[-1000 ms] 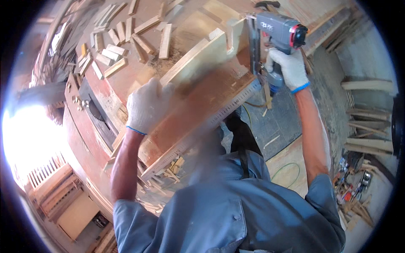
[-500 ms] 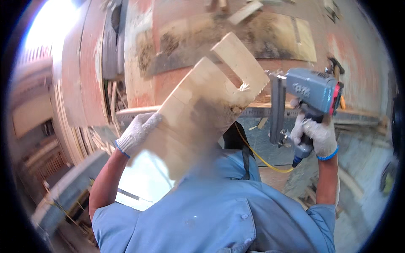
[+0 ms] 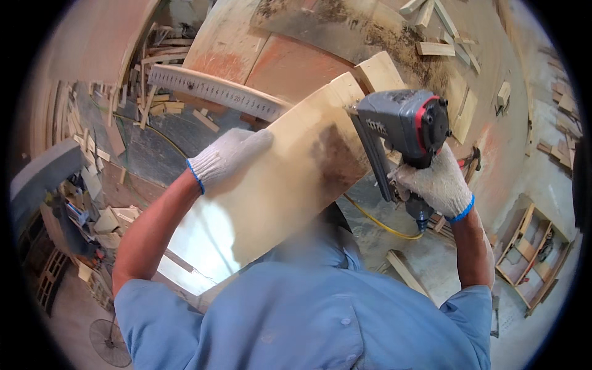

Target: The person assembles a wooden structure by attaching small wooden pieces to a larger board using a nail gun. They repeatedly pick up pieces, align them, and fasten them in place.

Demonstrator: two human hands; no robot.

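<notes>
My left hand (image 3: 231, 154), in a white knit glove with a blue cuff, is closed on the left edge of a pale wooden board (image 3: 296, 166). The board slants up in front of my chest, with a notch in its far end and a dark stain on its face. My right hand (image 3: 438, 182), gloved alike, wraps the handle of a grey and black nail gun (image 3: 394, 123). The gun's nose is at the board's right side; whether it touches, I cannot tell. From the gun's base runs a yellow air hose (image 3: 383, 227).
A workbench (image 3: 216, 46) with sawdust lies beyond, edged by a long ruler (image 3: 216, 92). Wood strips (image 3: 435, 49) are strewn at its far right. A red-headed hammer (image 3: 472, 159) lies right of the gun. A wooden frame (image 3: 525, 243) stands lower right, a fan (image 3: 110, 341) lower left.
The view has swung to the right. The nail gun has moved left and turned, its nose now at the board's right side near the notch. Both hands keep their holds.
</notes>
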